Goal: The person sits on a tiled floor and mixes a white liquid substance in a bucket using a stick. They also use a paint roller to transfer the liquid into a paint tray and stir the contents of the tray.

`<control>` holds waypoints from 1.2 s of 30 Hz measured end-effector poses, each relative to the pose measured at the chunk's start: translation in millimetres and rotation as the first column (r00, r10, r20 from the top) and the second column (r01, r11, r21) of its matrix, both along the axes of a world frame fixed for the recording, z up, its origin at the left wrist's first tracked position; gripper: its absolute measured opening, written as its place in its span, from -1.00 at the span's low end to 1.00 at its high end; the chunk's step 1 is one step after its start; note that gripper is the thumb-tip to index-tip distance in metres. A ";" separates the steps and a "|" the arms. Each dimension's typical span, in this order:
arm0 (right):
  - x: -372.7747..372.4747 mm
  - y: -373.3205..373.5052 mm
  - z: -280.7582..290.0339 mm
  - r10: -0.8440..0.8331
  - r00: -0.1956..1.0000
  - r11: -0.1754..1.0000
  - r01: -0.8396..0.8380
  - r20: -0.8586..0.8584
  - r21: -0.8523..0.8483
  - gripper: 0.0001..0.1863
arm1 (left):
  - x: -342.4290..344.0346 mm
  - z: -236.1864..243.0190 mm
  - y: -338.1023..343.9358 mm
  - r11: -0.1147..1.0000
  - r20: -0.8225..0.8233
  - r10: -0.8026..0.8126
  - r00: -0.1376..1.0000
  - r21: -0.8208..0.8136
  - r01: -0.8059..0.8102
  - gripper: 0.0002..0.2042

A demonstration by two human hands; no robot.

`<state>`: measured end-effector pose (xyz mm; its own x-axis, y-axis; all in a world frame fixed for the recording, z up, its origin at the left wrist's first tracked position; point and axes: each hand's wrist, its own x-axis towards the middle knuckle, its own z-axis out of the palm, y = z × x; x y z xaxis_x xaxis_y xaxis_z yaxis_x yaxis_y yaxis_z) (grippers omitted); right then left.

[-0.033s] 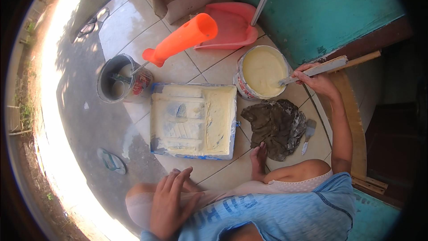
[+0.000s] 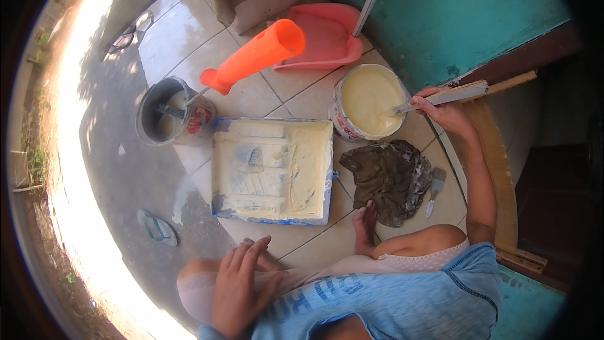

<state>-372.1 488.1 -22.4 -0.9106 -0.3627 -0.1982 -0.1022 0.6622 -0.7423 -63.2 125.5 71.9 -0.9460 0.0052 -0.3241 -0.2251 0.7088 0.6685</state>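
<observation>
My right hand (image 2: pixel 434 106) grips a long pale wooden stick (image 2: pixel 465 90) whose lower end dips into cream paint in a bucket (image 2: pixel 370 103). My left hand (image 2: pixel 242 280) rests at my lap, fingers loosely apart and holding nothing. Between my legs and the buckets lies a paint tray (image 2: pixel 272 170) coated with cream paint. To its left, a grey bucket (image 2: pixel 157 107) holds some pale liquid and a roller handle with a long orange grip (image 2: pixel 255 50). A dark crumpled rag (image 2: pixel 384 182) lies below the cream bucket, beside a putty knife (image 2: pixel 435 184).
A pink dustpan (image 2: pixel 336 31) stands on the tiles by a teal wall (image 2: pixel 459 19). A flip-flop (image 2: pixel 157 227) lies on the grey floor at the left, more footwear (image 2: pixel 132 34) farther back. A wooden board (image 2: pixel 503 176) and another strip line the right side.
My right hand and the stick have shifted very slightly to the left. Everything else looks the same.
</observation>
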 end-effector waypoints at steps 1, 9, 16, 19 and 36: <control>0.7 -6.3 -4.4 -0.031 0.995 0.999 0.033 -0.095 0.021 -0.75 | 0.6 -1.1 1.2 1.000 -0.008 -0.007 1.000 -0.029 0.007 -0.46; 10.7 -12.7 1.0 0.108 0.987 0.989 -0.094 0.122 -0.111 -0.77 | 1.6 0.3 2.0 1.000 0.006 0.022 1.000 -0.008 -0.022 -0.47; -0.9 -13.8 -12.0 0.179 0.928 0.978 -0.132 -0.326 0.161 -0.77 | 1.0 1.8 2.3 1.000 0.012 0.016 1.000 -0.014 -0.015 -0.47; 6.1 -16.7 -36.8 0.056 0.998 0.962 -0.061 -0.024 -0.267 -0.77 | 2.5 -0.3 1.2 1.000 0.008 0.023 1.000 -0.016 -0.023 -0.47; 4.0 0.4 -10.3 0.084 0.986 0.980 -0.055 0.147 -0.190 -0.73 | 6.0 0.3 0.7 1.000 0.000 0.019 1.000 -0.015 -0.019 -0.47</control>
